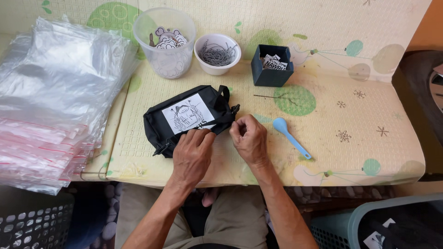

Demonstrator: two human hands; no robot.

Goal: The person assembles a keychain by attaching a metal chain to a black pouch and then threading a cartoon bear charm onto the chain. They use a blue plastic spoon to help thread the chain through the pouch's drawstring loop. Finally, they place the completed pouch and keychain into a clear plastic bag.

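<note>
- The left hand (191, 154) is lying on the near end of the black pouch (187, 117), with the fingers bent and pressing on its fabric.
- The right hand (249, 138) is staying just beside the right end of the pouch, near the zipper; its fingertips are pressed together, pinching something small that I cannot tell.
- The pouch is lying tilted on the table (323, 138), close to the front edge, showing a white label with a black drawing.
- A blue spoon (290, 137) is lying to the right of the right hand, apart from it.
- Behind the pouch are standing a clear plastic cup (164, 41) with cut-out stickers, a white bowl (217, 54) with thin metal chains, and a dark blue box (272, 65) with small cards.
- A big stack of clear plastic bags (55, 101) is lying on the left side.
- A grey basket (350, 226) is showing at the lower right, below the table.
</note>
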